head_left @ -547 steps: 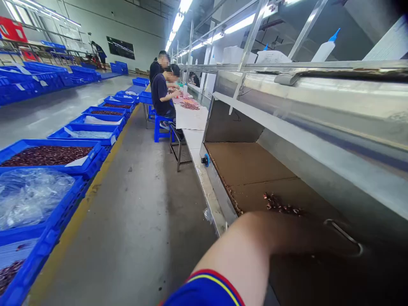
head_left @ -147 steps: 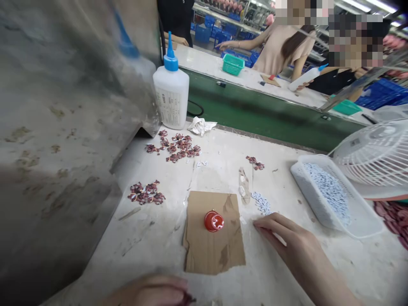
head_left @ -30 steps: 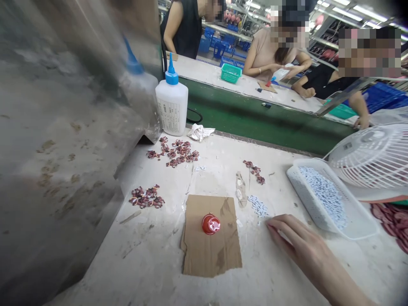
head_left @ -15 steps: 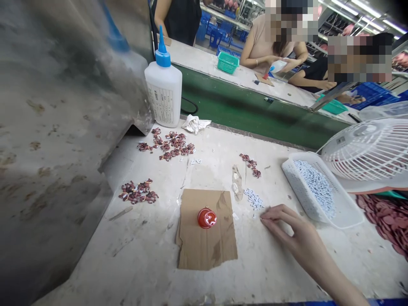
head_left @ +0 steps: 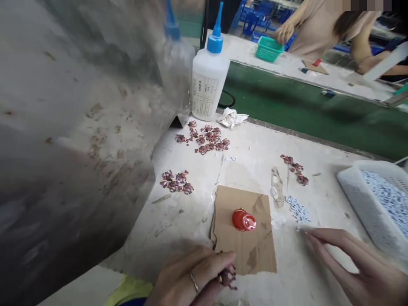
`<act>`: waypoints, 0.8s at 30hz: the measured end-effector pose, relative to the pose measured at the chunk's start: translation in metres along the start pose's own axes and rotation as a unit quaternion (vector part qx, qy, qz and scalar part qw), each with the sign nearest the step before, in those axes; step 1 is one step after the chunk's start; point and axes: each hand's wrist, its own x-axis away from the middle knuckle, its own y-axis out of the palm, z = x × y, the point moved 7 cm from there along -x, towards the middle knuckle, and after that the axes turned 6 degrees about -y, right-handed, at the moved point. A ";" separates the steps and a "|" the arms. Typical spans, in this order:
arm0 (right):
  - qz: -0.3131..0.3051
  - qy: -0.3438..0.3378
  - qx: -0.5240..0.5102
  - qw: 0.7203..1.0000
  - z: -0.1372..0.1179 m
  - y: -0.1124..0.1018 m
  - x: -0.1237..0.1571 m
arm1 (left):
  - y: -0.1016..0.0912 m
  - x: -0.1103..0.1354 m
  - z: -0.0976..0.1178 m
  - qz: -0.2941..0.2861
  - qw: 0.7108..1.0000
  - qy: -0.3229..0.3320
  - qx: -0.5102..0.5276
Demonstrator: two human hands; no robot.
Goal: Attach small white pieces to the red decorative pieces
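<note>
At the left, a small dark red piece [head_left: 227, 277] is pinched between the fingertips of the left hand [head_left: 188, 278], which is curled at the near edge of the cardboard sheet [head_left: 251, 250]. A red cap [head_left: 244, 220] stands on that sheet, just beyond the left hand and nearer to it than to the other. Further right, the right hand [head_left: 357, 263] is laid flat on the worktable [head_left: 255, 157], fingers extended and empty, pointing towards a scatter of white bits [head_left: 298, 209].

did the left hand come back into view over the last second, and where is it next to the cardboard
Yes. The left hand, out of view a second ago, now sits at the near left corner of the cardboard, pinching small dark red pieces.
</note>
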 end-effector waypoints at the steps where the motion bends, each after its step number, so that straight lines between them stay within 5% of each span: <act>1: -0.002 0.007 -0.025 1.000 -0.007 0.001 -0.003 | -0.001 0.000 0.001 0.011 1.000 0.012 -0.005; 10: -0.010 -0.069 -0.157 0.985 -0.092 0.010 -0.069 | -0.013 -0.003 0.009 0.042 0.999 0.007 -0.014; 16: -0.013 -0.055 -0.141 0.988 -0.090 0.014 -0.073 | -0.012 -0.021 0.012 0.111 0.994 -0.020 -0.013; 24: -0.061 -0.100 -0.098 0.988 -0.085 0.020 -0.067 | -0.019 -0.003 0.006 0.081 0.996 -0.028 0.029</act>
